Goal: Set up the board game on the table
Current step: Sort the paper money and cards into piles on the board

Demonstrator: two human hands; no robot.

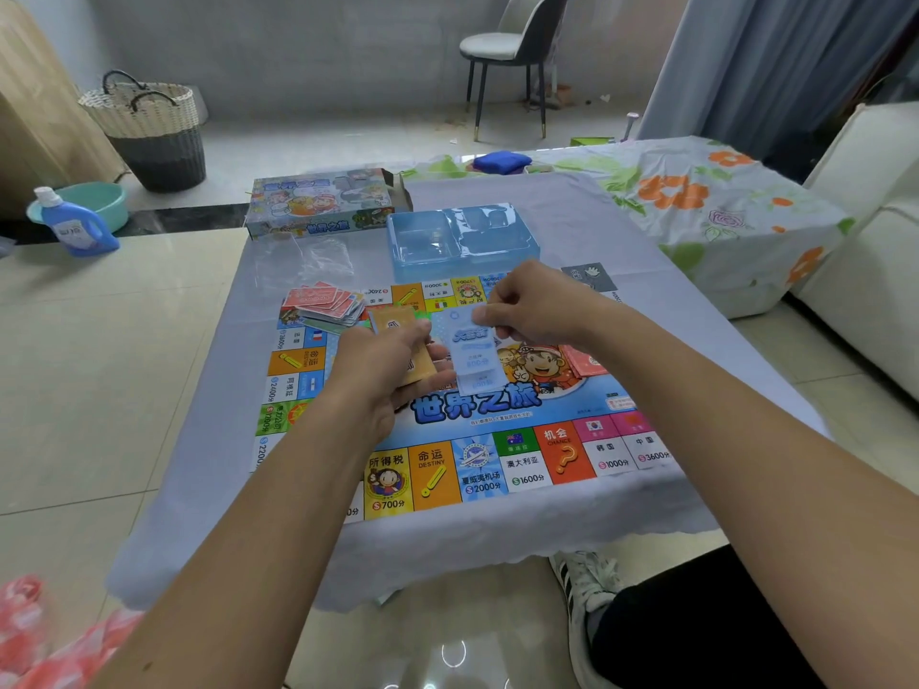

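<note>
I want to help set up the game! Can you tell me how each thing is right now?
Colourful game board: unfolded flat on the table.
Clear blue plastic tray: out of the box, looks empty.
Printed game box: lying beyond the board.
Red cards: loose pile on the board's corner.
Left hand: holds orange notes.
Right hand: pinches pale blue notes.

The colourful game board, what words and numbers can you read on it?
On the colourful paper game board:
"世界之旅", big blue title
"所得税", "700分"
"命运 DESTINY"
"夏威夷机场", "2000分"
"澳大利亚", "1600分"
"机会 CHANCE"
"韩国", "1000分"
"中国", "3600分"
Pale blue paper note in the hands: blurred.
Far squares: too small.
</note>
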